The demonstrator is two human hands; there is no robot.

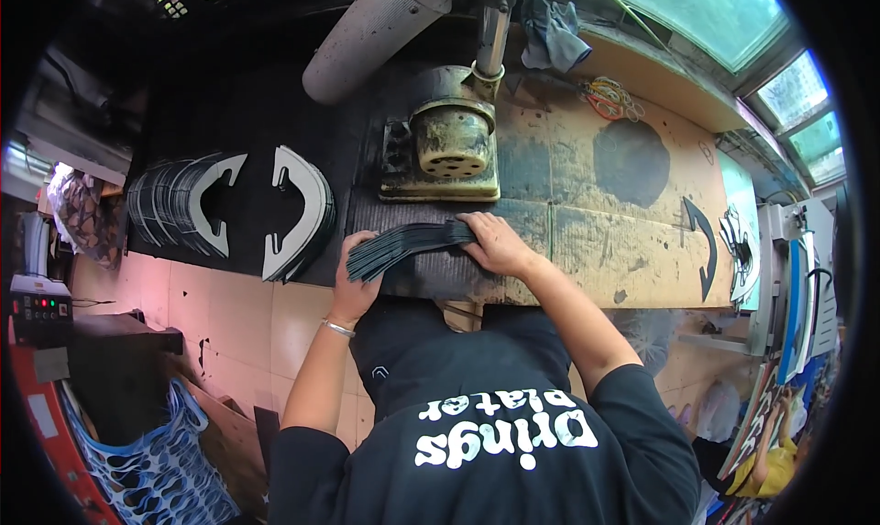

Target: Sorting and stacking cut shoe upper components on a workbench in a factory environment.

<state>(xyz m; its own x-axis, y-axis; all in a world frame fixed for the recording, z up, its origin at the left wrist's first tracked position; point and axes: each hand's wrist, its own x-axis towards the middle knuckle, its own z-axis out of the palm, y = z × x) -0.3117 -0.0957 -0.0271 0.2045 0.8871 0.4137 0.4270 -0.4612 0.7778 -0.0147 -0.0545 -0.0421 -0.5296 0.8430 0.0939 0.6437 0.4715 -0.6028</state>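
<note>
While the left hand (pixel 353 282) grips the near end of the fanned stack of black cut pieces (pixel 403 245) at the workbench's (pixel 596 250) front edge, the right hand (pixel 495 243), flat and open on top, should press evenly to keep the edges aligned

A fanned stack of thin dark flat cut pieces (pixel 408 245) lies on the near edge of the cardboard-covered workbench (pixel 587 241), between the left hand (pixel 356 277) at its left end and the right hand (pixel 495 243) on its right end. Behind the stack stands a squat worn metal machine head (pixel 449 144). To the left lie two piles of grey horseshoe-shaped cut pieces (pixel 298 213), (pixel 183 202), side by side. Far right on the bench lies a single curved dark piece (pixel 706 245).
</note>
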